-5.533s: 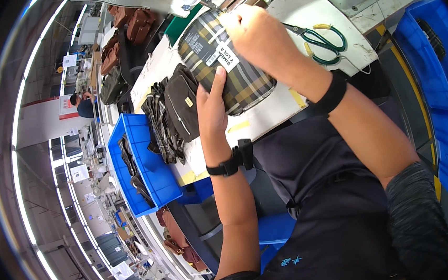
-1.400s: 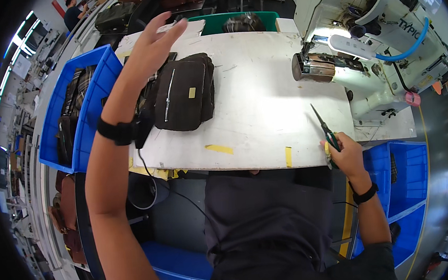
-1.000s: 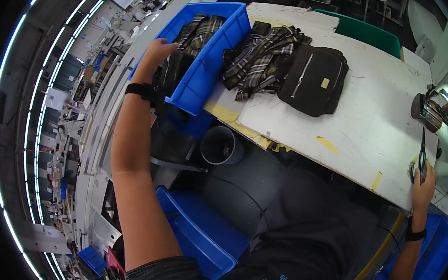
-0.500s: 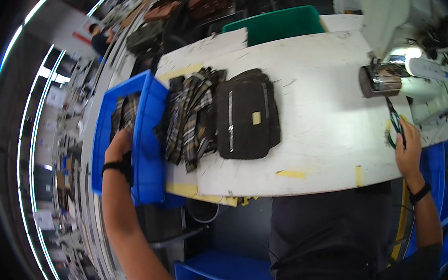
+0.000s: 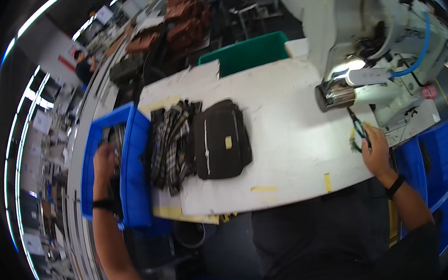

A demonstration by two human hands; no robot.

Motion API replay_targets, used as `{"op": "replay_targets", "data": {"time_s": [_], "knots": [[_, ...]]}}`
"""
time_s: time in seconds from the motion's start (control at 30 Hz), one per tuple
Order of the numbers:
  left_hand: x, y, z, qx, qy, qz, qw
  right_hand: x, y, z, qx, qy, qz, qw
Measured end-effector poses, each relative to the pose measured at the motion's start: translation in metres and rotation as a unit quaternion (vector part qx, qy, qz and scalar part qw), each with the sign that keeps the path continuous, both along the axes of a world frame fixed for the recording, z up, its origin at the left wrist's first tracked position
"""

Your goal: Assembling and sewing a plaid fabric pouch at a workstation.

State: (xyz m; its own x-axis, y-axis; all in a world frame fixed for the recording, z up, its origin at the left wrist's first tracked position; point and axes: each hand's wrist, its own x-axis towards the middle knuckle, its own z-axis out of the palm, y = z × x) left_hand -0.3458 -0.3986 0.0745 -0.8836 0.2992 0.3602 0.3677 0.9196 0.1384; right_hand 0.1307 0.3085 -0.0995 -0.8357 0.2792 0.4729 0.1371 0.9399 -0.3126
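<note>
My right hand (image 5: 376,155) is closed on the green handles of a pair of scissors (image 5: 357,126), whose dark blades point away from me beneath the sewing machine's round metal end. At the far left my left hand (image 5: 104,162) is over the blue bin (image 5: 140,162), above the dark plaid cloth (image 5: 119,131) inside. Its fingers are blurred, so I cannot make out whether they grip anything. To the right of the bin lies a bunched pile of plaid fabric pieces (image 5: 170,144). A stack of black bag panels (image 5: 216,146), with a zip and a small pale label, sits beside it.
A sewing machine (image 5: 341,20) with a bright lamp stands over the right of the white table (image 5: 281,130). Beyond the far edge is a green bin (image 5: 251,53). More blue bins (image 5: 436,160) stand low at the right. A person (image 5: 84,68) is far off at upper left.
My view has shifted, so the table and machine appear further left. My left hand has lifted somewhat from the cloth in the blue bin. The right hand keeps hold of the scissors.
</note>
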Motion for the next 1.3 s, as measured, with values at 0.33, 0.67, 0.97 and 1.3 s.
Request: {"op": "replay_targets", "data": {"time_s": [0.33,0.67,0.97,1.3], "knots": [[0.016,0.171,-0.094,-0.099,-0.145,0.03,0.984,0.006,0.013,-0.012,0.028,-0.003,-0.039,0.999],[0.037,0.121,-0.129,0.092,-0.144,0.031,0.985,0.015,0.017,-0.015,0.017,0.02,-0.041,0.999],[0.019,0.117,-0.133,0.269,-0.175,0.104,0.941,0.01,0.01,-0.013,0.007,0.02,-0.043,0.999],[0.012,0.133,-0.129,0.243,-0.255,0.095,0.931,0.016,0.01,-0.008,0.015,0.024,-0.056,0.998]]}}
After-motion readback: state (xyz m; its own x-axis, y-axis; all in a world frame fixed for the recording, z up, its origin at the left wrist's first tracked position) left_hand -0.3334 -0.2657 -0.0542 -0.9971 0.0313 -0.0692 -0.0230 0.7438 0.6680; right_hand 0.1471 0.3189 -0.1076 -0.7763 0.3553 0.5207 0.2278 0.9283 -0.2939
